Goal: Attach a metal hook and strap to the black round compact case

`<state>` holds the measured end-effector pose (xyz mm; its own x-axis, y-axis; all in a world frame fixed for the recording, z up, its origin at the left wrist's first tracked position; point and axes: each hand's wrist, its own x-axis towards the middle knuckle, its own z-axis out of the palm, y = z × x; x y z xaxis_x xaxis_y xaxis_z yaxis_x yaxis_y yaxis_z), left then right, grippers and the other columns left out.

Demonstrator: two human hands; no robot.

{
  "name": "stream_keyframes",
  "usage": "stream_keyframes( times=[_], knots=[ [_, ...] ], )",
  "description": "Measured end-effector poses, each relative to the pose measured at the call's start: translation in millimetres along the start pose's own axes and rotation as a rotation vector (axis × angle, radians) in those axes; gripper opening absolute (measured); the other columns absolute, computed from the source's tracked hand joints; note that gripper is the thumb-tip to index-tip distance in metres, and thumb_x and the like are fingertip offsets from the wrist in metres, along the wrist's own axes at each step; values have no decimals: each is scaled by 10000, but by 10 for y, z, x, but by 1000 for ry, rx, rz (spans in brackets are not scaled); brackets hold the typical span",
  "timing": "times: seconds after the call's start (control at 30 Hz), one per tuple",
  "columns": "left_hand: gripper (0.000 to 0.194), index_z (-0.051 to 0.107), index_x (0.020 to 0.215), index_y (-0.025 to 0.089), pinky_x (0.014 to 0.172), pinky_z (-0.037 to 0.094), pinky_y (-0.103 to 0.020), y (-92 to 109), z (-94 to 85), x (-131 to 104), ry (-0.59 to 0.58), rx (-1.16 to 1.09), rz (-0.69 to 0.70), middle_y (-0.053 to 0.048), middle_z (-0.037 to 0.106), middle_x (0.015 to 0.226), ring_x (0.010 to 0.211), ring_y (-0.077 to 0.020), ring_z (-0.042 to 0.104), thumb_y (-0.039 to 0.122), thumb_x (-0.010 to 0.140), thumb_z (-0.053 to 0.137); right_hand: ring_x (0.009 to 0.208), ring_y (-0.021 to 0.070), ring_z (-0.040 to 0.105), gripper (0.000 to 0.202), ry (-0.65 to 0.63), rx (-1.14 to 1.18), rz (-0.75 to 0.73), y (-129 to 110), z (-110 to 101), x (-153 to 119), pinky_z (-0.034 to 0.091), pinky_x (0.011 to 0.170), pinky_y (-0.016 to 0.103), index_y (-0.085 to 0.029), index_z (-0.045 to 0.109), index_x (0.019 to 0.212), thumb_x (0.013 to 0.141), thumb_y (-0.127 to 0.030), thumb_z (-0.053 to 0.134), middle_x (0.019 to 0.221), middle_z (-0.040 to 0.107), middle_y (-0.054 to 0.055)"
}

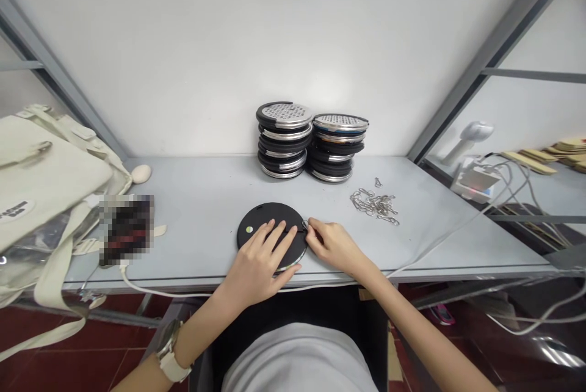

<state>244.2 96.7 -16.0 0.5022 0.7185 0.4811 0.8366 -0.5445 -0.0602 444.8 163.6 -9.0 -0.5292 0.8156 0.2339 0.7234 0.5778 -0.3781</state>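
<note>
A round black disc (249, 219) with a small pale round sticker lies on the grey table near its front edge. My left hand (263, 257) rests flat on top of it, fingers spread. At the disc's right edge, my right hand (332, 242) pinches a small metal snap hook (305, 224). Whether the hook is fastened to the disc cannot be told. Several loose metal snap hooks (373, 203) lie in a heap to the right. Behind the disc stand two stacks of similar discs, a left stack (284, 141) and a right stack (337, 148), with silver perforated tops and black rims.
A cream bag (55, 178) sits at the left, beside a blurred-out device (128, 230) with a white cable (160, 293). A white egg-shaped object (141, 173) lies near the wall. Beyond the right frame are a white handheld scanner (473, 132) and yellowish flat pieces (531, 162).
</note>
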Motion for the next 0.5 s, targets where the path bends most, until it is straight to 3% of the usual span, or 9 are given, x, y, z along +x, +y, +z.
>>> stream_keyframes(
  times=[0.5],
  knots=[
    [611, 379, 1420, 156, 1044, 392, -447, -3, 2, 1, 10, -8, 0, -133, 466, 1394, 1303, -324, 403, 460, 900, 485, 438, 103, 364, 225, 4, 89, 23, -24, -25, -6, 254, 509, 215, -212, 426, 688, 908, -233, 381, 508, 396, -55]
  ],
)
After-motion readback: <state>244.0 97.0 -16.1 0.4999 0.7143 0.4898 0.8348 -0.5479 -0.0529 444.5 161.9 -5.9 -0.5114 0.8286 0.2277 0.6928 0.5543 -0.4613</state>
